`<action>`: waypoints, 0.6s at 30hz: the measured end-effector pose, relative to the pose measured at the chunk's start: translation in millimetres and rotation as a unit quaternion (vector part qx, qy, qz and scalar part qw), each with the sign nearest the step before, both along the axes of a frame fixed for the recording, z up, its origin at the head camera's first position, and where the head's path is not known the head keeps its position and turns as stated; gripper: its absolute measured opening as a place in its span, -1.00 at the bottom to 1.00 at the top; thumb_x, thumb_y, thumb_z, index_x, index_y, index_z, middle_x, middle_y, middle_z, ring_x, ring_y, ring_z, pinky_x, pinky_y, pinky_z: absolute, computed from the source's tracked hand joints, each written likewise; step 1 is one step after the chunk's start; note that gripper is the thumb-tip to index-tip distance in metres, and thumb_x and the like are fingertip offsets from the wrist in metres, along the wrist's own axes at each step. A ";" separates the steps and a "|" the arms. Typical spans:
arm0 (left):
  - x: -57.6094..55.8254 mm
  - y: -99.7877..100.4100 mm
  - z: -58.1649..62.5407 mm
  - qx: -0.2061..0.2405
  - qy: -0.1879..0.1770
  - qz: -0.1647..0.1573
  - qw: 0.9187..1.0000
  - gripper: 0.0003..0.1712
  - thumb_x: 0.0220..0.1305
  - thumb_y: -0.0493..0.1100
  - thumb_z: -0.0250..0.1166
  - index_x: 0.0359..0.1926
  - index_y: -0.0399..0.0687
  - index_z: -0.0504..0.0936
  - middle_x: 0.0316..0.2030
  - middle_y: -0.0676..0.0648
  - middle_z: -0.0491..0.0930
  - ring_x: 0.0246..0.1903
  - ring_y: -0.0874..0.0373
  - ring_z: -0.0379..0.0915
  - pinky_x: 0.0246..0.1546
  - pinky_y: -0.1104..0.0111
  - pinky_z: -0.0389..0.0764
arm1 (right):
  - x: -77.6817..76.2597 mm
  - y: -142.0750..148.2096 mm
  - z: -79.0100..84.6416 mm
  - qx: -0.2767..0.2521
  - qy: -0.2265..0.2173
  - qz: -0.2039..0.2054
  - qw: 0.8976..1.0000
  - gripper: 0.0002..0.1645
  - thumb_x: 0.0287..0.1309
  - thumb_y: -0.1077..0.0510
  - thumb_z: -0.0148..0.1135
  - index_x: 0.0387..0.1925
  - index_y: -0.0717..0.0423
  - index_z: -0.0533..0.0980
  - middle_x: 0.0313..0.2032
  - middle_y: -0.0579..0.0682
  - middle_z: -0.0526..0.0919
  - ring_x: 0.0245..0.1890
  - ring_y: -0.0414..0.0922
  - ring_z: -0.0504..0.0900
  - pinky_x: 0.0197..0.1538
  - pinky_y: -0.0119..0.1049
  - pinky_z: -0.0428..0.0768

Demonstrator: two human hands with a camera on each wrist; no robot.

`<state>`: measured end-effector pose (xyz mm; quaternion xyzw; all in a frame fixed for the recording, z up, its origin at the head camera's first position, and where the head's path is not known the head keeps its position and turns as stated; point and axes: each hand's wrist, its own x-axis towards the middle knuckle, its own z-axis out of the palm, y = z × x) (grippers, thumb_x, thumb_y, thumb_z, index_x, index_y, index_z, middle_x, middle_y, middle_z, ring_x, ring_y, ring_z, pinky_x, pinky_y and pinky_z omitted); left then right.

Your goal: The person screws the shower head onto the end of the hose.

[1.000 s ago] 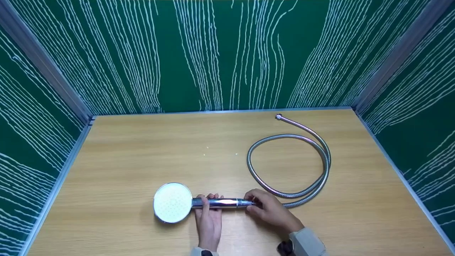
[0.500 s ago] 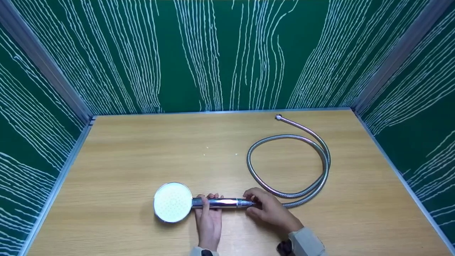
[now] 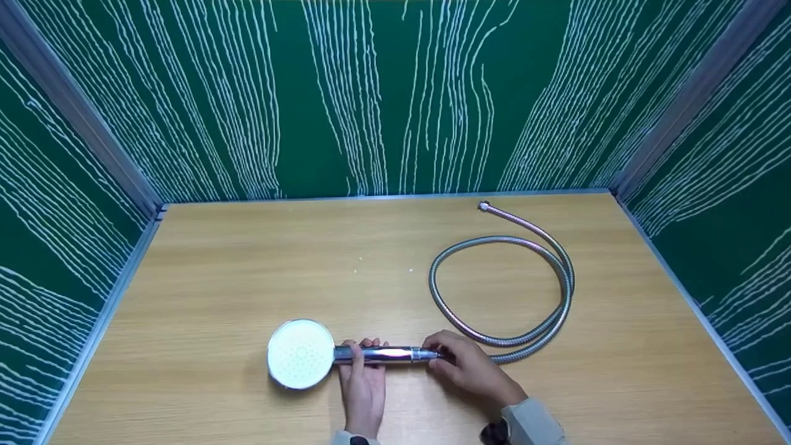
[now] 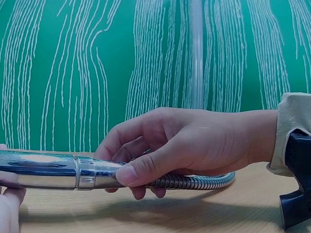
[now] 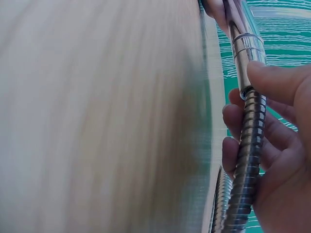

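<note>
A handheld shower head with a round white face [image 3: 300, 354] and a chrome handle [image 3: 395, 354] lies sideways near the front of the table. My left hand [image 3: 363, 395] grips the handle close to the head, thumb across the top. At the handle's other end, my right hand [image 3: 473, 371] pinches the hose's tapered chrome connector [image 4: 109, 170] between thumb and fingers. The connector is in line with the handle and meets it at a ringed joint. From under the right hand runs the ribbed metal hose [image 5: 249, 141], partly hidden by the palm in the head view.
The hose loops [image 3: 567, 287] over the right side of the wooden table [image 3: 216, 278], its free end nut [image 3: 484, 206] near the back edge. A few tiny white specks [image 3: 411, 270] lie mid-table. Green walls [image 3: 395, 93] with white streaks enclose the back and sides.
My right hand's fingers shift slightly and draw closer around the connector. The left hand, shower head and hose keep their places.
</note>
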<state>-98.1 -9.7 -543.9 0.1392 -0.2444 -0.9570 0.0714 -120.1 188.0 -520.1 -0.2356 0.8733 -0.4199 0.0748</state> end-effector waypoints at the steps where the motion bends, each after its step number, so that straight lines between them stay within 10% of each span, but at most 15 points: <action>1: -0.1 0.0 0.2 0.000 -0.003 0.002 1.000 -0.93 0.44 -0.13 -0.03 -0.15 0.00 0.31 -0.22 -0.04 0.45 -0.11 0.09 0.40 0.15 0.17 0.42 | -0.1 -0.1 -0.4 0.001 -0.001 0.000 1.000 -0.78 0.21 0.16 0.23 -0.10 -0.10 0.51 -0.16 -0.20 0.60 -0.15 -0.25 0.52 -0.05 -0.34 0.54; 18: -1.2 -0.4 0.8 0.001 -0.017 0.003 1.000 -0.94 0.42 -0.10 -0.01 -0.18 0.05 0.30 -0.21 -0.04 0.42 -0.10 0.08 0.38 0.17 0.14 0.39 | 0.2 -0.8 3.6 0.015 -0.014 -0.002 1.000 -0.63 0.11 0.19 0.32 -0.04 -0.04 0.46 -0.11 -0.18 0.56 -0.12 -0.19 0.53 -0.01 -0.29 0.56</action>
